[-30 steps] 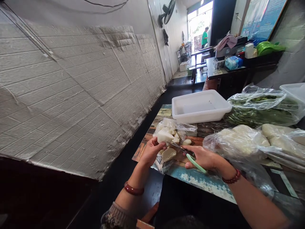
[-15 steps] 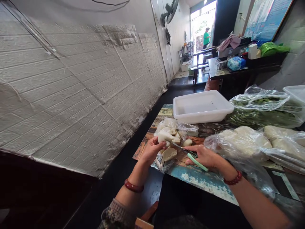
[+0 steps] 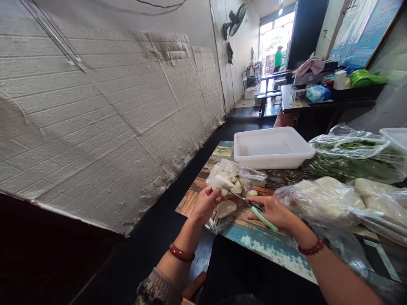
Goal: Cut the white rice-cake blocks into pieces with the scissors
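My left hand (image 3: 206, 202) pinches a smooth white piece of food (image 3: 220, 181) over a heap of similar pale pieces in a clear plastic bag (image 3: 229, 167). In my right hand (image 3: 270, 209) is a cutting tool with a pale green handle (image 3: 265, 219). Its thin blade (image 3: 237, 195) points left and meets or nearly meets the white piece; I cannot tell if it cuts in. Below the blade sits a pale piece with a broad flat face (image 3: 226, 209). A small rounded white piece (image 3: 252, 194) lies beside my right fingertips.
A white plastic tub (image 3: 273, 161) stands at the table's far edge. Bagged green leaves (image 3: 352, 163) and clear bags of large pale lumps (image 3: 327, 195) take up the right side. The brick-patterned wall (image 3: 127, 114) runs along the left. A person in green (image 3: 278, 58) stands near the far doorway.
The view has shifted slightly, so most things sit a little lower and further right. Both hands keep nearly the same hold, with the blade still by the white piece.
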The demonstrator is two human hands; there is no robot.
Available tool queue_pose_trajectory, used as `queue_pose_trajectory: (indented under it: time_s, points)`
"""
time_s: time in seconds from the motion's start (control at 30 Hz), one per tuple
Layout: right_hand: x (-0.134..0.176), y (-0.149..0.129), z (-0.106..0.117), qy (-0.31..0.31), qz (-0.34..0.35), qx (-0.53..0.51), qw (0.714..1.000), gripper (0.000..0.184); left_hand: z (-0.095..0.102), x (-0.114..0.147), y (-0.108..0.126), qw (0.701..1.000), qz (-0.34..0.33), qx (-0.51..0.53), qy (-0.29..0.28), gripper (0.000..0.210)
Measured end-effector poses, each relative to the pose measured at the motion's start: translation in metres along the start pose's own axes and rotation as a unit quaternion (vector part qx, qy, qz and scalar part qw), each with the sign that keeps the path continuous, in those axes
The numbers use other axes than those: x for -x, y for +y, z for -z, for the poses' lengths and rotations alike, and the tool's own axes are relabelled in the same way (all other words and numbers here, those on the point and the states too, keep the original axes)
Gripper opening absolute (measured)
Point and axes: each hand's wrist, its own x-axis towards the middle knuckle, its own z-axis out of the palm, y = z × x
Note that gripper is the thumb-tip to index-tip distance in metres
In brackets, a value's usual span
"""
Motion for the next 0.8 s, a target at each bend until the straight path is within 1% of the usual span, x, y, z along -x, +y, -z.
queue_pose_trajectory:
  time_s: [0.07,0.2,0.27,0.33,0.47,0.6,0.8]
  points:
    - [0.001,-0.002,0.0,0.0,-0.006,0.012,1.0,0.06,0.001,-0.002,0.0,1.0,-0.001,-0.005,0.003,0.041]
    - [0.002,-0.004,-0.001,-0.045,-0.02,0.036,0.998,0.068,-0.001,-0.003,0.001,1.0,-0.012,-0.007,-0.003,0.043]
    - [0.002,-0.004,0.0,-0.05,-0.023,0.039,0.998,0.07,-0.004,-0.002,0.002,1.0,-0.021,-0.005,0.005,0.041]
    - [0.003,-0.004,0.001,-0.047,-0.019,0.028,0.998,0.069,-0.008,-0.002,0.003,1.0,-0.026,-0.001,0.011,0.041]
    - [0.005,-0.005,0.005,-0.054,-0.002,-0.009,0.998,0.067,-0.012,-0.003,0.006,0.999,-0.032,0.018,0.006,0.044]
    - [0.006,-0.006,0.005,-0.062,-0.001,-0.015,0.998,0.067,-0.009,-0.003,0.01,0.999,-0.048,0.014,0.015,0.041]
    - [0.004,-0.004,0.002,-0.053,-0.001,-0.02,0.998,0.068,-0.006,0.0,0.01,0.999,-0.032,-0.016,-0.001,0.044]
